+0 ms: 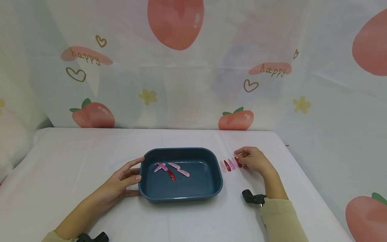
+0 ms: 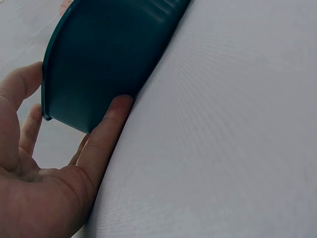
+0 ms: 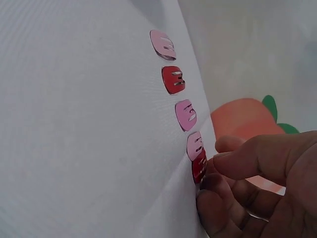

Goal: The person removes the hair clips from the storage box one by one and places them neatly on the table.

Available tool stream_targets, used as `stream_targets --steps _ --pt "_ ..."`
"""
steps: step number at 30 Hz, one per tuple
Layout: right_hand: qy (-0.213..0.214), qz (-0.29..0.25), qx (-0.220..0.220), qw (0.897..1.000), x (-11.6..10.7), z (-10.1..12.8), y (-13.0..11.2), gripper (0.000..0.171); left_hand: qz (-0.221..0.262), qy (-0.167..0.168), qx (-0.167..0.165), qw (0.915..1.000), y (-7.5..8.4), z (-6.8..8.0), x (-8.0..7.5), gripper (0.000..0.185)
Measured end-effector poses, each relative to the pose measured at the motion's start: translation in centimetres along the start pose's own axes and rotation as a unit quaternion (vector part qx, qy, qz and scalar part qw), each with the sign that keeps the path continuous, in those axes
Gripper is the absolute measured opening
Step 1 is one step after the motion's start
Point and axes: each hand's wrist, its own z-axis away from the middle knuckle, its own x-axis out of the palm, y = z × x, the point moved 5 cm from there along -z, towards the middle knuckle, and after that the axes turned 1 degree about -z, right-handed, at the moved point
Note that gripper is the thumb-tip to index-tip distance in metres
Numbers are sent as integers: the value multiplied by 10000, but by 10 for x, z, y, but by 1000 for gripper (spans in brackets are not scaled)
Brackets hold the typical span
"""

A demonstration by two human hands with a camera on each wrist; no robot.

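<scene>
A dark blue-green tray (image 1: pixel 181 198) sits on the white table. My left hand (image 1: pixel 116 186) is at its left end, fingers fairly straight, fingertips against the rim and side wall. In the tray lie several snap hair clips: pink ones, such as the pink clip (image 1: pixel 183 173), and a red clip (image 1: pixel 171 175). To the tray's right, more clips stand in a slanting row, among them a light pink clip (image 3: pixel 162 44) and a red clip (image 3: pixel 173 80). At the row's far end my right hand (image 1: pixel 254 160) pinches a red hair clip (image 3: pixel 199 167), which overlaps a pink clip (image 3: pixel 195 145).
A white cloth covers the table (image 1: pixel 90 148). Behind it hangs a curtain (image 1: pixel 193 84) printed with peaches, flowers and hearts. Black wrist camera mounts show at both wrists, the right camera mount (image 1: pixel 252 197) close over the table.
</scene>
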Motion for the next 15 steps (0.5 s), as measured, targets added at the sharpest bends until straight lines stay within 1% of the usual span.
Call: stream_targets --steps 4,7,11,15 --pt "41 -6 -94 9999 -1 1 -3 31 -2 -6 -13 10000 -1 0 -1 55" --pt "107 -132 -221 9996 -1 2 -8 32 -28 -4 -27 10000 -1 0 -1 55" --pt "138 -518 -488 9974 -2 4 -23 33 -27 -22 -30 10000 0 0 -1 55" --pt "37 -1055 -912 9902 -3 9 -44 31 14 -61 13 10000 0 -1 -1 55"
